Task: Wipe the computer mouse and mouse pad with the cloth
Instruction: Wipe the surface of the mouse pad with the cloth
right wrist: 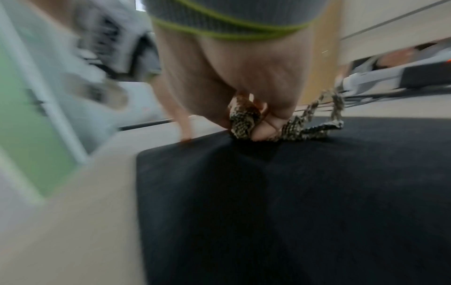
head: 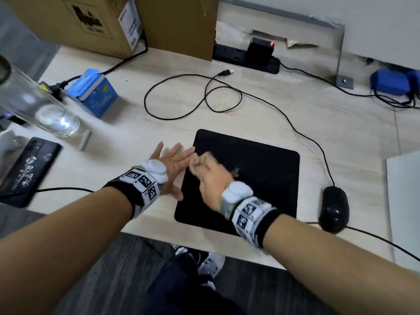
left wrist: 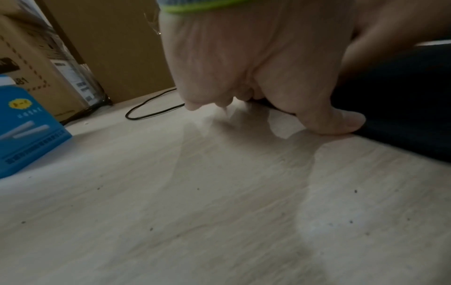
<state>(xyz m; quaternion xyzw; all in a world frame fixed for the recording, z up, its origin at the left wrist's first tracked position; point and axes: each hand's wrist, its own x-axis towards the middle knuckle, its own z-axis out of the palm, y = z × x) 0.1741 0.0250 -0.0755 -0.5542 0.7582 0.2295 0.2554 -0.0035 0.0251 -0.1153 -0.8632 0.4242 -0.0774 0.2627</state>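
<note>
A black square mouse pad point(head: 261, 173) lies on the light wooden desk. My right hand point(head: 205, 171) grips a bunched, speckled cloth point(right wrist: 244, 121) and presses it on the pad near its left edge; the hand is motion-blurred. A tail of the cloth point(head: 235, 172) trails to the right on the pad point(right wrist: 268, 192). My left hand point(head: 172, 164) lies spread with straight fingers on the desk, its fingertips point(left wrist: 341, 127) at the pad's left edge point(left wrist: 402, 115). The black wired mouse point(head: 334, 209) sits off the pad, to its right, untouched.
The mouse cable point(head: 227, 96) loops across the desk behind the pad. A blue box point(head: 95, 94), a glass bottle point(head: 38, 105) and a black phone point(head: 27, 171) stand left. Cardboard boxes point(head: 113, 21) and a power strip point(head: 247, 56) line the back. The desk's front edge is near.
</note>
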